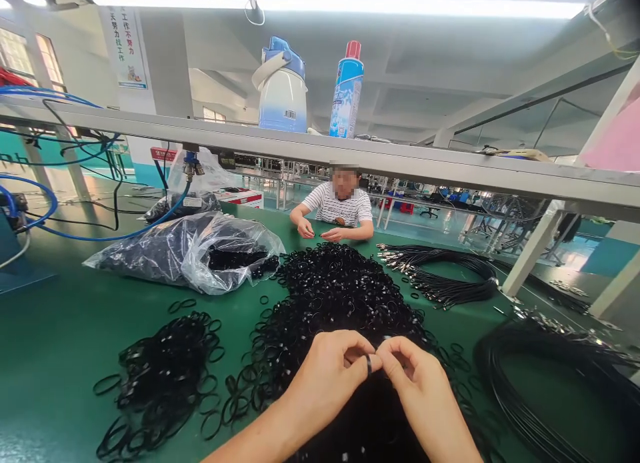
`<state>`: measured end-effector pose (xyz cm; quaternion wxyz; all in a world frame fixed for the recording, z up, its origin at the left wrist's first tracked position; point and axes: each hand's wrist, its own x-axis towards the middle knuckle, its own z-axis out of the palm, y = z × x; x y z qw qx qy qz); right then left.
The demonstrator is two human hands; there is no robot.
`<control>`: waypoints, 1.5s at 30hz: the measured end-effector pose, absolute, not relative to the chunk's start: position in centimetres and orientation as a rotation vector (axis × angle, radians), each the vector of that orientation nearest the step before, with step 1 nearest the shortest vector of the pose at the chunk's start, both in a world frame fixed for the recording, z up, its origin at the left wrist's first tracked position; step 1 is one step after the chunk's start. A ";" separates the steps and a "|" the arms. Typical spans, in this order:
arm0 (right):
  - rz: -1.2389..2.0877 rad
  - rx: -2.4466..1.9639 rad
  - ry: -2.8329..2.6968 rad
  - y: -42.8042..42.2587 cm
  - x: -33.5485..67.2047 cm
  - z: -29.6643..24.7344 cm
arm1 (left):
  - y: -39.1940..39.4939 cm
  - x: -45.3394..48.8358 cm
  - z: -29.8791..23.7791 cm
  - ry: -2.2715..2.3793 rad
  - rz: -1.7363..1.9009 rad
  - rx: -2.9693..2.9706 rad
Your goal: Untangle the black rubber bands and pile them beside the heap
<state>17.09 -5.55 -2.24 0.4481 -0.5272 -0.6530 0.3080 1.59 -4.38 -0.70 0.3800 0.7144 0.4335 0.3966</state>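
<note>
A large heap of small black rubber rings point(330, 283) lies on the table under and beyond my hands. My left hand point(335, 369) is closed in a pinch, with a thin black ring point(369, 364) across its thumb near the tip. Its fingertips meet those of my right hand point(417, 373), which is also pinched closed. Whatever lies between the right fingertips is hidden. A smaller pile of black rings point(163, 376) sits to the left of my left hand, with some loose rings around it.
A clear plastic bag point(170, 249) of black parts lies left of the heap. Coiled black cables point(450, 269) with metal ends lie right, with another coil point(500, 376) nearer. Across the green table point(60, 336), a person point(345, 206) handles small things. A shelf point(310, 139) holds a jug and spray can.
</note>
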 end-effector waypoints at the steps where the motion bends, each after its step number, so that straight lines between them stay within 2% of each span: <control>1: 0.764 -1.311 -1.621 -5.6 17.1 -2.3 | -4.4 1.6 -0.7 1.116 1.006 1.833; 17: 0.943 -1.245 -1.481 -5.8 16.9 -2.1 | -4.4 1.8 -0.8 1.068 0.973 1.807; 26: 0.287 -1.609 -1.627 -4.6 18.9 -3.5 | -2.9 0.5 -1.4 1.147 0.983 1.836; 31: -0.175 -1.621 -2.044 -4.8 19.5 -3.0 | -2.7 -0.4 -1.4 1.161 0.935 1.977; 35: -0.570 -1.558 -2.147 -6.1 18.5 -1.6 | -3.1 -0.4 -0.9 1.068 0.962 2.129; 41: -0.432 -1.512 -2.276 -6.6 17.3 -1.2 | -2.8 -0.2 -0.7 1.099 0.981 2.108; 45: -0.051 -1.422 -2.411 -7.2 16.6 -1.3 | -2.6 -0.5 -0.7 1.079 0.926 2.070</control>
